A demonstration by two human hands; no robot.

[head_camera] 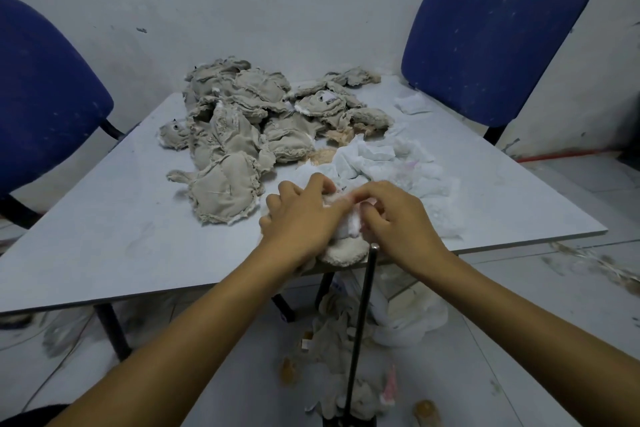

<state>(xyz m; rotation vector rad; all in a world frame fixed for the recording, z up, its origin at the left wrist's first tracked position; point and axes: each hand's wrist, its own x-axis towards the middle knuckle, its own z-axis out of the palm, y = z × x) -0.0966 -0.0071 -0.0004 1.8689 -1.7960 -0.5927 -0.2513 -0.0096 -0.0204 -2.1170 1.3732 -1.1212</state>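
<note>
- A small cream-and-pink fluffy plush piece [346,251] lies at the near edge of the grey worktop [121,236], with its lower end hanging slightly over that edge.
- The plush piece is gripped by both hands. The fingers of the left hand [301,218] are curled over its left side, and a bit of fabric at its top is pinched by the right hand [394,215].
- Judged from the grip, an opening or seam is being worked. The body is best pinned flat with the left hand while short, even pulls are made with the right, so that the pile is not torn.
- The thin black upright rod [363,315] stands just beside the right wrist and should not be knocked.
- The heap of grey-beige flat plush skins [239,121] in the middle of the worktop, and the crumpled white mesh fabric [391,166] towards the right edge, are best left apart from the piece in hand.
- Most of the plush piece is covered by the hands, so its shape and any opening cannot be made out.
- The fingertips are blurred.
- The foot of the rod is cut off at the lower border.
</note>
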